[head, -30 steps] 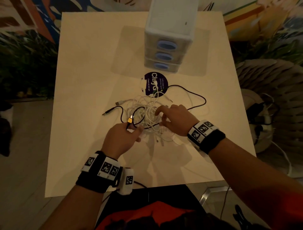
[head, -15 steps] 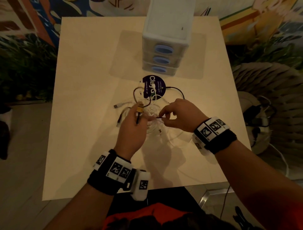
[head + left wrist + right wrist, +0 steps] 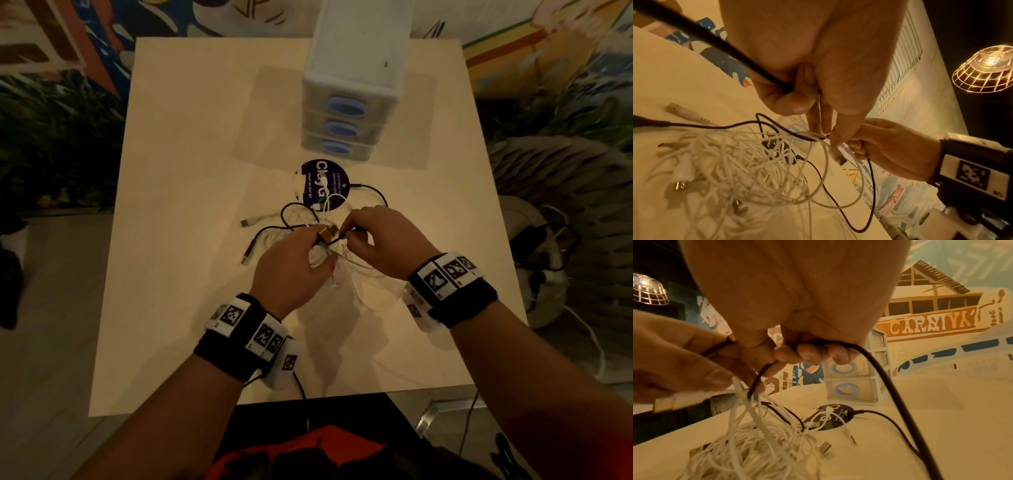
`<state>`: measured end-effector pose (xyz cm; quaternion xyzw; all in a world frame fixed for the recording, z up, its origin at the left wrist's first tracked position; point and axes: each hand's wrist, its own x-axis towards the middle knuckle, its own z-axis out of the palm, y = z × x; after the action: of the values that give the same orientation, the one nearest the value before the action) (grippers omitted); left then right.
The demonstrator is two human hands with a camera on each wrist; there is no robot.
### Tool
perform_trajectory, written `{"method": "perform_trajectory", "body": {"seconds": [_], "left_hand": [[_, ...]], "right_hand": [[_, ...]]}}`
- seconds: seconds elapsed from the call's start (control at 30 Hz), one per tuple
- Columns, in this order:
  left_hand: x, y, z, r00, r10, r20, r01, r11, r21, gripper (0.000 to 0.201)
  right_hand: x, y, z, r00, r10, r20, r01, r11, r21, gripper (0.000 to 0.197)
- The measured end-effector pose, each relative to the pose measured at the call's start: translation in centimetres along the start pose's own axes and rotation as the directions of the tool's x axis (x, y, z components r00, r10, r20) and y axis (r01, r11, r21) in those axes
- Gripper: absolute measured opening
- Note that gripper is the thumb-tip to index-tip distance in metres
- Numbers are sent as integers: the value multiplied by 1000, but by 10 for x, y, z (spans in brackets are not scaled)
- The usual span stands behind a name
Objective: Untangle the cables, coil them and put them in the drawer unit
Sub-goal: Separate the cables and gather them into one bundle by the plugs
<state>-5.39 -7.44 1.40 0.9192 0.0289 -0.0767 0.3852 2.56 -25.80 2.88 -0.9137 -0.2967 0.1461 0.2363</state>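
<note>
Nearest the person, both hands work just above the counter [image 3: 191, 240]. The left hand [image 3: 291, 270] has its grip clamped on the black cable [image 3: 294, 226], thumb and fingers [image 3: 795, 100] curled round it near a gold plug end, with some white strands lifted along with it. The right hand [image 3: 380, 240] pinches the same black cable close beside the left, its fingers [image 3: 812, 353] curled over the cord, which loops down to the counter. Under and between the hands lies the tangle of white cables [image 3: 731, 170], resting on the counter with several USB plugs sticking out. Just beyond it sits a round dark sticker [image 3: 322, 185], partly crossed by cable ends. Farther back stands the drawer unit [image 3: 352, 113], its 3 blue-handled drawers closed.
</note>
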Motion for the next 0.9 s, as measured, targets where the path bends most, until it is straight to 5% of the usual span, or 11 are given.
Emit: {"method": "perform_trajectory", "body": {"seconds": [0.4, 0.63, 0.9], "left_hand": [[-2, -14, 3, 996, -55, -67, 67, 978, 197, 40], [-4, -17, 3, 980, -125, -154, 133, 990, 44, 26], [3, -36, 6, 936, -313, -160, 326, 943, 65, 62]], "right_hand": [[-5, 4, -7, 995, 31, -96, -25, 997, 67, 23], [-21, 19, -4, 981, 70, -179, -40, 985, 167, 12], [-32, 24, -9, 976, 162, -144, -102, 930, 353, 13]]}}
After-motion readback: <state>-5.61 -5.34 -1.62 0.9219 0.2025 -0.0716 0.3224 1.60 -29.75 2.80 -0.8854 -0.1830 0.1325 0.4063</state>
